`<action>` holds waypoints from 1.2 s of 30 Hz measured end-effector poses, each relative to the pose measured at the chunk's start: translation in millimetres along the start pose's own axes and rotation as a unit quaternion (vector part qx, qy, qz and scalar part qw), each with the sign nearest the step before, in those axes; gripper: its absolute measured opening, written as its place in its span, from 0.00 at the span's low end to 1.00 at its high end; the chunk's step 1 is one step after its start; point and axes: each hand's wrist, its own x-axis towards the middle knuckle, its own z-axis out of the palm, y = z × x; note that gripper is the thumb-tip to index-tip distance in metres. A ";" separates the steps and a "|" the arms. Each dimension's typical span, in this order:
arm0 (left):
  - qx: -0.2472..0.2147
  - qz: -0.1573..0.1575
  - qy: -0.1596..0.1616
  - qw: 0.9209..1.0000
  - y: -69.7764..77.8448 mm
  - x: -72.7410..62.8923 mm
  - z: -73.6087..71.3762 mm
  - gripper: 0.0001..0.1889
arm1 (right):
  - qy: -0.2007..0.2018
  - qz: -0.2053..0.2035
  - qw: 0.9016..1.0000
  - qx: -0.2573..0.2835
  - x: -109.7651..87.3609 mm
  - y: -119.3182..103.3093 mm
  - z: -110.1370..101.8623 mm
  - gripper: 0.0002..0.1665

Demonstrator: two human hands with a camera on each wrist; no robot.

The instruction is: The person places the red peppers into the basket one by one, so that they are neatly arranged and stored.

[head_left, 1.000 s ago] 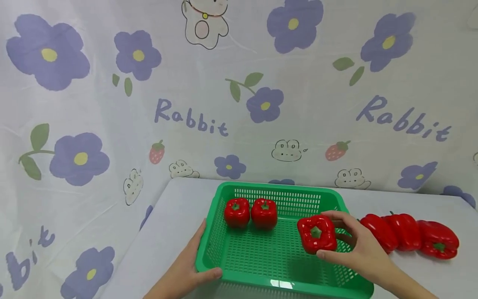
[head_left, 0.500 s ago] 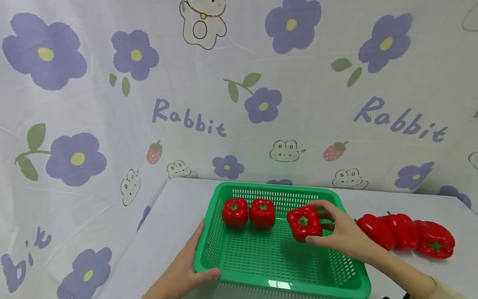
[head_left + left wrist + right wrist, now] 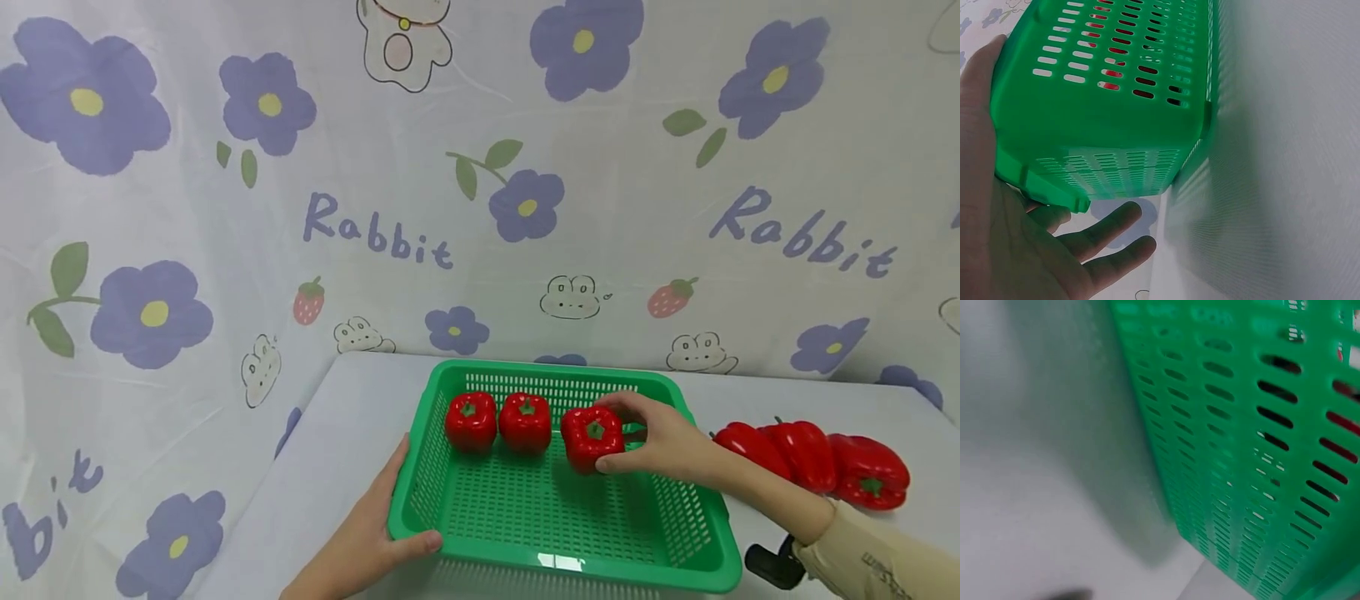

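My right hand point(image 3: 654, 437) grips a glossy red bell pepper point(image 3: 587, 446) from its right side, thumb in front and fingers behind. The pepper is upright, green stem on top, low inside a green plastic basket point(image 3: 480, 546). Two more red bell peppers, a left one point(image 3: 471, 423) and a middle one point(image 3: 525, 425), stand side by side along the basket's back wall. My left hand point(image 3: 367, 529) holds the basket's near left corner. In the left wrist view its thumb and a finger are at the rim while other fingers point(image 3: 1116, 257) stretch out below. The right wrist view shows only basket wall and table.
Right of the basket, several red bell peppers point(image 3: 813, 458) lie in a row on the white table point(image 3: 300, 475). A white curtain point(image 3: 420, 150) with purple flowers hangs behind. A small black object point(image 3: 776, 567) shows by my right sleeve point(image 3: 870, 546).
My right hand has carried its pepper left and toward the back of the basket, lowering it beside the other two and turning it upright. My left hand stays at the basket's corner.
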 end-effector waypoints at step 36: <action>-0.024 -0.002 -0.011 1.000 3.1 0.0 -0.2 0.57 | 0.037 0.072 0.995 -0.055 29.2 18.2 22.7 0.43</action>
